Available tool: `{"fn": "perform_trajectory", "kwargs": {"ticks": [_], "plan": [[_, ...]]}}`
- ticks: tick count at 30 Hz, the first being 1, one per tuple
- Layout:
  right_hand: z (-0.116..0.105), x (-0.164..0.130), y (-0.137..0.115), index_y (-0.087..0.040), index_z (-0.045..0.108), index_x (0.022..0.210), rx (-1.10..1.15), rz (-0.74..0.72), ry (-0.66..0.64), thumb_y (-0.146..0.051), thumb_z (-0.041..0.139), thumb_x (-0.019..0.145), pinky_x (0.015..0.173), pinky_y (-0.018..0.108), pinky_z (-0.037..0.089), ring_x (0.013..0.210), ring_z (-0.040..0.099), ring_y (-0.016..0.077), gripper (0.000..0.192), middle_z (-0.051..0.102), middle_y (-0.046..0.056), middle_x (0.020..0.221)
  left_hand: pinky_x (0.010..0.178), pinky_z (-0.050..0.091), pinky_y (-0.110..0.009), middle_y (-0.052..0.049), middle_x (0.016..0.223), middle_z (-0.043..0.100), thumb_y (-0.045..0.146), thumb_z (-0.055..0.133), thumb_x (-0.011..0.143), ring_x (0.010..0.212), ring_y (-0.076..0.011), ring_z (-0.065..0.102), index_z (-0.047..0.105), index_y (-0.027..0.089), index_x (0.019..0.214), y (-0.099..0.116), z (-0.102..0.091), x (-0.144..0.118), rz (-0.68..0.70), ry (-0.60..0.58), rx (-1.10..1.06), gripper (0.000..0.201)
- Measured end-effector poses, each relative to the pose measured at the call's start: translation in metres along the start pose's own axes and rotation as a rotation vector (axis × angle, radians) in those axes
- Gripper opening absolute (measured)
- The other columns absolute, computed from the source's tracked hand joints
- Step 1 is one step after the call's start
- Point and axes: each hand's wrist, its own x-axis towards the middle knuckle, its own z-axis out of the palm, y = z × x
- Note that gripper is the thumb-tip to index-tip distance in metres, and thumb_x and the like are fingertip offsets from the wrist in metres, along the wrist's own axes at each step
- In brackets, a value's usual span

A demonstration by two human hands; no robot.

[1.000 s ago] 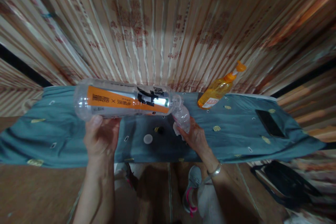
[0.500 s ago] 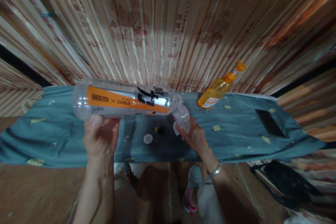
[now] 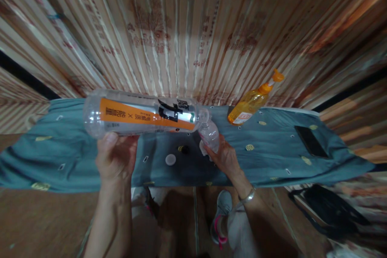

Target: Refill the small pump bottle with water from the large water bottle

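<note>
The right hand (image 3: 226, 156) hides part of the small bottle (image 3: 211, 136).

Left hand (image 3: 116, 157) out front, cupped, left forearm (image 3: 113, 213) pointing straight ahead, and there's the right hand (image 3: 224, 155), gripping, right forearm (image 3: 263, 217) slanting inward

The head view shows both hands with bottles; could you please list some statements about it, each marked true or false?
1. The left hand holds the large bottle. True.
2. The large bottle stands upright. False: it is held on its side.
3. The right hand holds the small clear bottle. True.
4. The orange pump bottle is in the right hand. False: it stands on the blue-green cloth, apart from both hands.
5. A round white disc lies on the blue-green cloth. True.
</note>
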Motion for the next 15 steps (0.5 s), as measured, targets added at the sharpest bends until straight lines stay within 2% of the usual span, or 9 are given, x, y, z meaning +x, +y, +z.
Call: {"fn": "perform_trajectory", "kwargs": {"ticks": [3,7,12,15], "plan": [[-0.0004,0.0005,0.0010,-0.015,0.057,0.145,0.018,0.004,-0.016,-0.051,0.063,0.105,0.079,0.046,0.065,0.089,0.078,0.0312,0.054,0.081,0.020,0.102,0.074,0.062,-0.030,0.005,0.082,0.079,0.042,0.099,0.048,0.059,-0.0128,0.062,0.084,0.035,0.111,0.0009,-0.0012,0.0002,0.010,-0.028,0.027,0.065],[-0.0012,0.0006,0.0011,-0.016,0.056,0.146,0.039,-0.001,-0.011,-0.053,0.061,0.106,0.079,0.046,0.065,0.090,0.079,0.0316,0.055,0.081,0.020,0.103,0.079,0.063,-0.034,0.007,0.083,0.078,0.042,0.097,0.054,0.060,-0.0135,0.063,0.081,0.040,0.122,0.0018,-0.0028,0.0003,0.016,-0.086,0.051,0.070],[-0.0031,0.0010,-0.0003,-0.014,0.059,0.143,0.034,0.000,-0.017,-0.052,0.063,0.105,0.081,0.045,0.065,0.091,0.079,0.0310,0.054,0.081,0.021,0.105,0.072,0.061,-0.028,0.007,0.090,0.081,0.042,0.102,0.043,0.063,-0.0125,0.066,0.080,0.041,0.124,0.0007,-0.0010,0.0001,0.000,-0.015,0.008,0.084],[-0.0034,0.0012,0.0000,-0.013,0.060,0.141,0.031,0.007,-0.033,-0.048,0.065,0.104,0.082,0.045,0.066,0.093,0.079,0.0315,0.051,0.080,0.021,0.106,0.071,0.061,-0.027,0.007,0.089,0.081,0.042,0.103,0.040,0.062,-0.0122,0.065,0.081,0.042,0.123,0.0010,0.0013,-0.0004,-0.020,-0.001,-0.006,0.086]]}}
